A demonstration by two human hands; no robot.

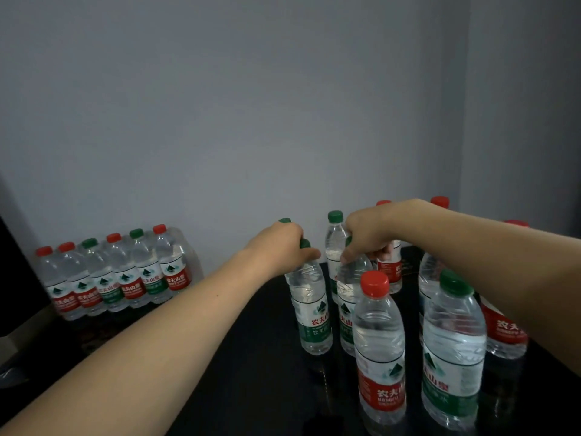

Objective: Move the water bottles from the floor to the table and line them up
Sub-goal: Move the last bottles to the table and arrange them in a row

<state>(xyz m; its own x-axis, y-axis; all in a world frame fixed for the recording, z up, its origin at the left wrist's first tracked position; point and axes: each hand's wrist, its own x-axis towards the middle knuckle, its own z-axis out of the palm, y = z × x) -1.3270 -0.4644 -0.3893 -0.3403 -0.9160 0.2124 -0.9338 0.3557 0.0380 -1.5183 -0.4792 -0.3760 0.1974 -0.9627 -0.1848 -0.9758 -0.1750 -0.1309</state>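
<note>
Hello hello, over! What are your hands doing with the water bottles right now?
Left hand grips green-capped bottle by the neck. Right hand grips its neighbour bottle. Both standing on table. Loose bottles crowd the right.

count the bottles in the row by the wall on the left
6 bottles, side by side at the wall, left to right: red cap, red, green, red, green, red. More may hide behind them.

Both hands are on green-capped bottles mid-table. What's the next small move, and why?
Probably carry the two gripped bottles left to join the row. The left hand grips a green-label bottle at the neck and the right hand grips its neighbour, both upright on the dark table. The row of six bottles stands along the wall; the bottles at right are a loose cluster.
</note>
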